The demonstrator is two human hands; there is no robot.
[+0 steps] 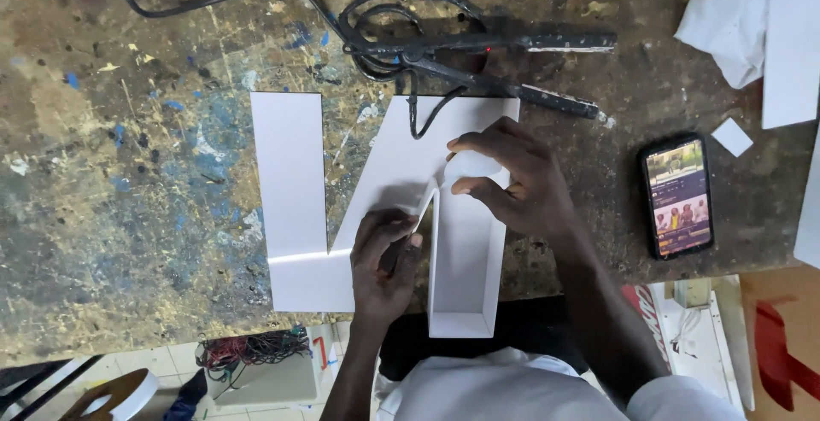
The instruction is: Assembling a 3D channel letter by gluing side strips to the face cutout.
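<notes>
Closest to the camera, the person's white shirt [504, 387] fills the bottom edge, with both forearms reaching forward over the paint-spattered workbench [111, 173]. Just past the bench edge lies a large white letter form [295, 190] cut from sheet, flat on the bench and partly overhanging its near side. By the look of it the job is mid-way: the right-hand leg already carries upright side strips that make a shallow white channel [461, 276], while the left leg and the diagonal are bare flat sheet with no walls.

Left hand [384, 259] lies palm down, fingers bent and pressed together against the strip where the diagonal meets the channel. Right hand [508, 182] is curled over the top of that strip, thumb and fingers pinching a white piece there; what exactly sits under the fingertips I cannot tell.

Farther out, a black glue gun [487, 43] and its cord rest beyond the letter, a lit smartphone [676, 196] lies to the right, and crumpled white scraps [726, 20] sit at the far corner
</notes>
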